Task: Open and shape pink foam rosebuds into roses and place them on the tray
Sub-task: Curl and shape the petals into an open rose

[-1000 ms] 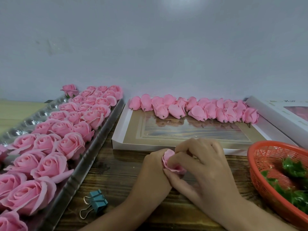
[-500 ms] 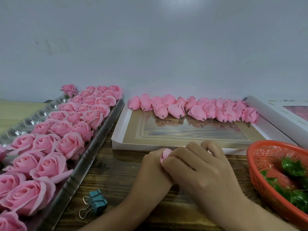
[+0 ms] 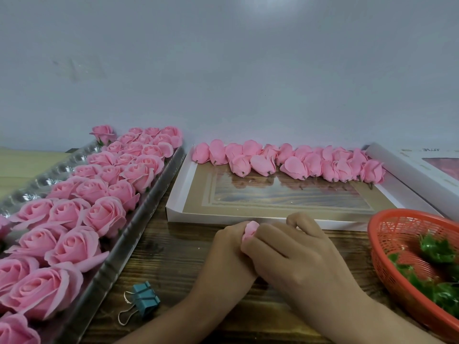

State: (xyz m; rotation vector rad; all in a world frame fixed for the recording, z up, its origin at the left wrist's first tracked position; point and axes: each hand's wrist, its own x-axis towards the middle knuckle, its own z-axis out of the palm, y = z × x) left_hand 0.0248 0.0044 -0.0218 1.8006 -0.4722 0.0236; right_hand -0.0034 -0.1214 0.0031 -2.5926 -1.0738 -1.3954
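Note:
A pink foam rosebud shows only as a small patch between both hands, above the wooden table. My left hand grips it from the left. My right hand covers it from the right, fingers curled over it. Several closed rosebuds lie in a row along the far end of a shallow white box. On the left, a long silver tray holds several opened pink roses.
A red plastic basket with green leaf pieces sits at the right. A teal binder clip lies on the table near the tray. A white box lid is at the far right. A grey wall stands behind.
My right hand has closed over the rosebud, hiding most of it; a second ago more of its petals showed. Both hands stayed in the same spot.

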